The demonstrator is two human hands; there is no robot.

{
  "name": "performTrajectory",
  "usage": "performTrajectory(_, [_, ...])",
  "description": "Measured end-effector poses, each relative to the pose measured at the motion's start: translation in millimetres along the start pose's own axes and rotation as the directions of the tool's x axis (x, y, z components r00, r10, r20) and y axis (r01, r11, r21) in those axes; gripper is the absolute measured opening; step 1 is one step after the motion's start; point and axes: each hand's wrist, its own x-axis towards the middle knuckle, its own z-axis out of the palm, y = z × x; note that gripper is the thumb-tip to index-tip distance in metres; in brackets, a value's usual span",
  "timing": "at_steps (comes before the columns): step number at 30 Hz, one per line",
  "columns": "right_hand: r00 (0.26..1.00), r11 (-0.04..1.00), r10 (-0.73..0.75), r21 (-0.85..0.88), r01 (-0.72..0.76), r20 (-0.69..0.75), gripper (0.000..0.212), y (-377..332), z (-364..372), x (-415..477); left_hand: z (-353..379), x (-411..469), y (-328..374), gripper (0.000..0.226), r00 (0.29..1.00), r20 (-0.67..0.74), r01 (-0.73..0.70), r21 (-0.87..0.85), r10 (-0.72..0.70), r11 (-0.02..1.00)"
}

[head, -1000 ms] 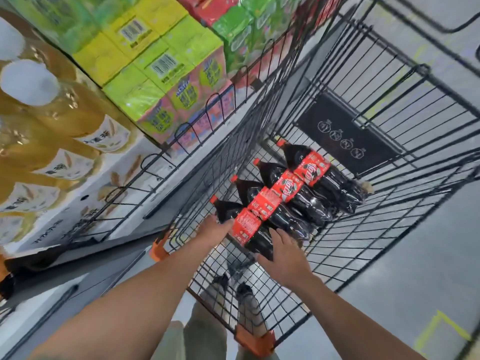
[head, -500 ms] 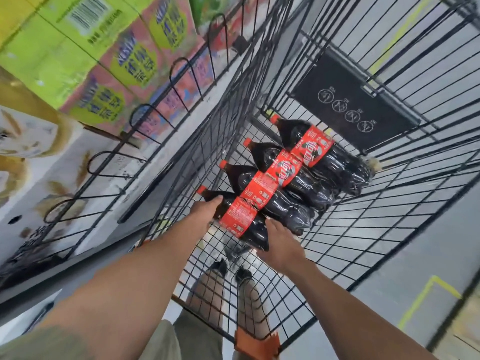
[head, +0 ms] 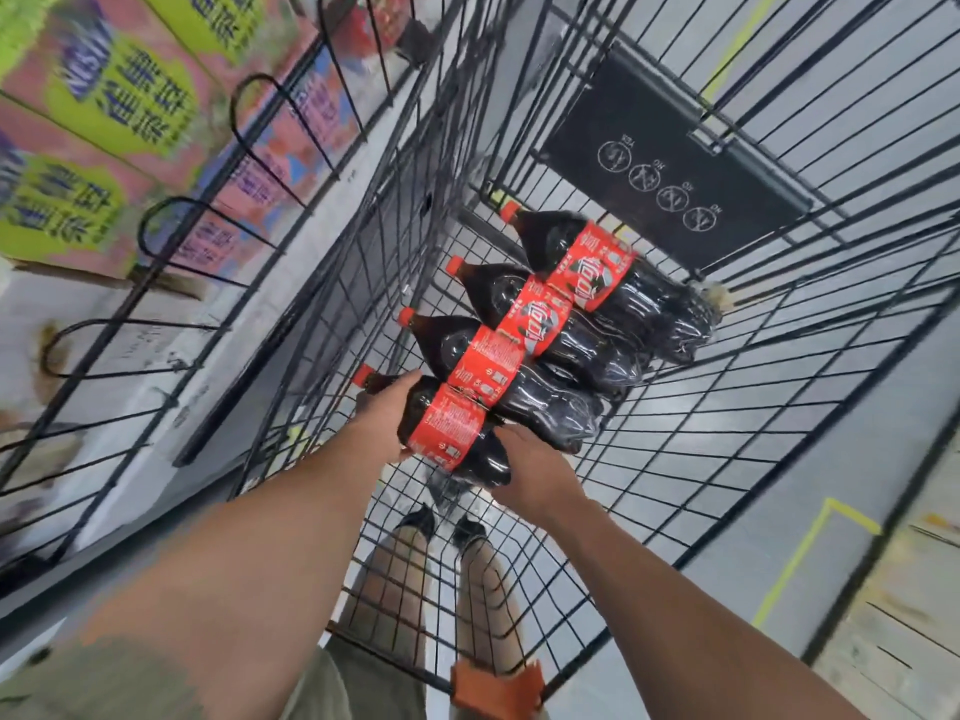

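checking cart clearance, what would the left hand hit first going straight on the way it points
Probably the second bottle, right past the nearest bottle that the left hand grips; depth is unclear.

A: Where is the lens?
B: 1 wide-angle camera on the head, facing forward and steeply down into the wire cart (head: 727, 407), near, stacked cartons (head: 104, 122) at frame left.

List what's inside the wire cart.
Four dark cola bottles with red labels lie side by side in the cart; the left hand and right hand hold the nearest bottle. A black sign hangs on the far wall. The wire floor beneath the bottles is covered.
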Motion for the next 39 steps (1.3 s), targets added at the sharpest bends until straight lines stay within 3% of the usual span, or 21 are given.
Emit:
performTrajectory(8, [0.999, 0.992, 0.035, 0.123, -0.040, 0.038, 0.084, 11, -8, -9, 0, -18, -8, 0.083, 0.998, -0.042, -0.040, -0.070, 0.037, 0.997])
performTrajectory(12, [0.999, 0.993, 0.042, 0.109, -0.040, -0.015, 0.083, 13, -1, -12, 7, -25, -4, 0.046, 0.986, -0.074, -0.157, -0.121, 0.148, 0.980])
performTrajectory(15, [0.997, 0.996, 0.074, 0.054, -0.075, 0.017, 0.107, 12, -1, -14, 16, -39, -10, 0.026, 0.957, -0.118, -0.276, -0.111, 0.264, 0.955])
performTrajectory(19, [0.990, 0.993, 0.109, 0.036, -0.113, 0.089, 0.125, 8, -6, -15, 16, -57, -21, 0.016, 0.931, -0.161, -0.350, -0.135, 0.328, 0.927])
performTrajectory(26, [0.997, 0.997, 0.075, 0.029, -0.076, 0.017, 0.134, -3, -30, -32, -6, -111, -18, 0.011, 0.897, -0.143, -0.442, -0.242, 0.419, 0.864])
performTrajectory(32, [0.994, 0.992, -0.057, 0.111, 0.067, -0.092, 0.153, -19, -73, -84, -24, -185, -3, 0.025, 0.845, -0.035, -0.527, -0.219, 0.533, 0.821])
performTrajectory(35, [0.975, 0.982, -0.153, 0.084, 0.168, -0.163, 0.141, -27, -105, -123, -33, -231, -1, 0.046, 0.804, -0.005, -0.574, -0.262, 0.594, 0.776])
performTrajectory(39, [0.921, 0.943, -0.275, 0.110, 0.315, -0.276, 0.122, -38, -147, -166, -41, -296, 2, 0.053, 0.707, 0.054, -0.664, -0.293, 0.705, 0.688])
